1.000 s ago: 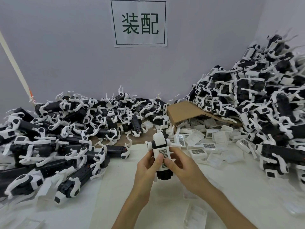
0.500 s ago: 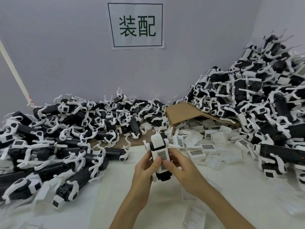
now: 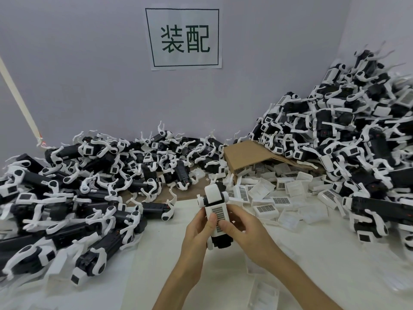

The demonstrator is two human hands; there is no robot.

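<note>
The left hand (image 3: pixel 196 233) and right hand (image 3: pixel 245 233) each keep a closed grip on a side of the device (image 3: pixel 215 198), which stands upright between them over the worktop (image 3: pixel 169 253). Both thumbs should press the white cover (image 3: pixel 218 214) evenly, so it probably seats flush rather than skewed.

The black-and-white device (image 3: pixel 215 198) stood nearly upright, tipped slightly back. It had white housing on top and a black body below, with a dotted grid label (image 3: pixel 219 213) facing up, and sat just in front of the cardboard box (image 3: pixel 243 153).
</note>
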